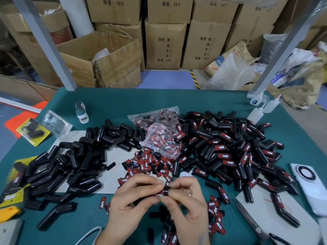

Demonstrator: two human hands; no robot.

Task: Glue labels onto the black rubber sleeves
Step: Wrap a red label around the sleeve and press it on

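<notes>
A green table (123,101) was seen to fill the lower view, with stacked cardboard boxes (165,45) behind it on the floor. A large heap of labelled sleeves (230,152), each marked TAPER in red and white, was spread over the right half of the table. A smaller heap of bare black sleeves (74,161) was laid on the left half, on a grey sheet (113,170). Between the two heaps, clear bags of labels (159,138) and a loose scatter of labels (146,163) were found. A white phone (311,188) was set at the right edge, with scissors (254,225) near it, and squeeze bottles (256,114) farther back.

Near the table's front edge, above it, one black sleeve (165,190) was held between both hands. Its long axis was laid roughly left to right; which end was which could not be told. The left hand (134,204) was curled around the sleeve's left part, with fingertips pinched on it. The right hand (187,200) was pinched on its right end, thumb and forefinger closed together there.
</notes>
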